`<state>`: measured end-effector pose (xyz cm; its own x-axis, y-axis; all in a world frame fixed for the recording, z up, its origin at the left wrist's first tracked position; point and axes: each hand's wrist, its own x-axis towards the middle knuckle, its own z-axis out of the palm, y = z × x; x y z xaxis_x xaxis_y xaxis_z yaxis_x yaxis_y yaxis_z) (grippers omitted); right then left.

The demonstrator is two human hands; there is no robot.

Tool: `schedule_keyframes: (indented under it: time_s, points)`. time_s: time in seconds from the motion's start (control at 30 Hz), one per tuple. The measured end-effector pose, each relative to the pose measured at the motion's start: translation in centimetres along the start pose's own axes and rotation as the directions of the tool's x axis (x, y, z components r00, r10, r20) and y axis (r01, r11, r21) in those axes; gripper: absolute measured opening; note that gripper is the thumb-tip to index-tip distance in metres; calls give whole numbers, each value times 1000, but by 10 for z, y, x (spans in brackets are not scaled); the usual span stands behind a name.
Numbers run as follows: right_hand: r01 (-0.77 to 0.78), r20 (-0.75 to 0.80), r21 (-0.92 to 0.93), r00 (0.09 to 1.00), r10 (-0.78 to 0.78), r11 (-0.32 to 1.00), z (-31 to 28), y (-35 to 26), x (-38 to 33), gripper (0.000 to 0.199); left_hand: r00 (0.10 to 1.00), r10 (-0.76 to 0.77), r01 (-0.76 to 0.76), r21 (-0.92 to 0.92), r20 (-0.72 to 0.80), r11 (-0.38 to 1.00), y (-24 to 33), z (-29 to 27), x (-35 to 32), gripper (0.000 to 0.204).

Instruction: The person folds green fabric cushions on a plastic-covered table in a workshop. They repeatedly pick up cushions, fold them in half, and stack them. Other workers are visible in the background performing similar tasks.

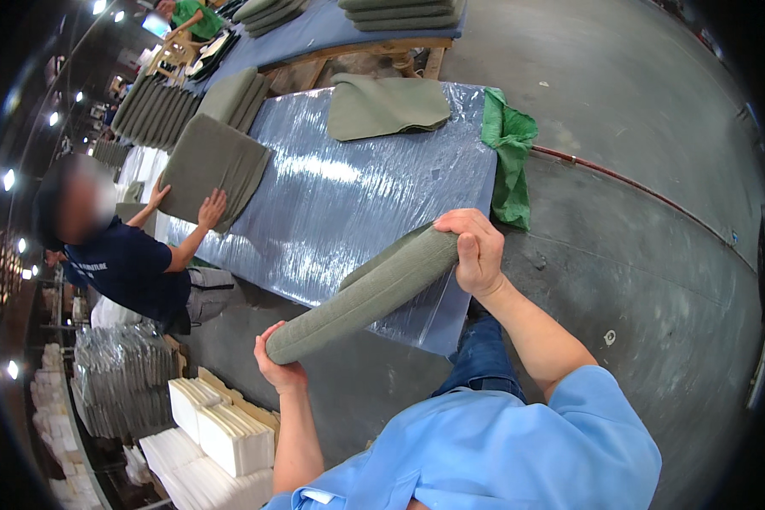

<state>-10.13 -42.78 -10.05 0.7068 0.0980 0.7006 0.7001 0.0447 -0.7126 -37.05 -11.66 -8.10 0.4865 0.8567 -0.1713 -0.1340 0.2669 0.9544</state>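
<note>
I hold a rolled olive-green towel (pixel 361 293) at both ends, above the near edge of a table wrapped in shiny plastic film (pixel 348 204). My left hand (pixel 279 367) grips the lower end of the roll. My right hand (pixel 476 251) grips the upper end. A flat olive towel (pixel 387 106) lies at the table's far end. Next to it, a bright green cloth (pixel 510 149) hangs over the table's right edge.
A person in a dark shirt (pixel 132 268) at the table's left presses both hands on a folded olive towel stack (pixel 208 166). More folded towels (pixel 157 110) line the far left. White stacks (pixel 221 433) and clear bags (pixel 123 374) sit lower left. Grey floor (pixel 637 212) spreads right.
</note>
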Motion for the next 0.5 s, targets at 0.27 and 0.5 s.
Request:
schedule_keyframes:
  time_s: [0.27, 0.5]
  points:
    - [-326, 35, 52, 945, 325, 944, 0, 4, 4, 42, 995, 42, -43, 8, 92, 999, -5, 4, 5, 55]
    - [-459, 121, 176, 888, 443, 871, 5, 15, 7, 58, 995, -10, 17, -71, 103, 997, -9, -4, 16, 61]
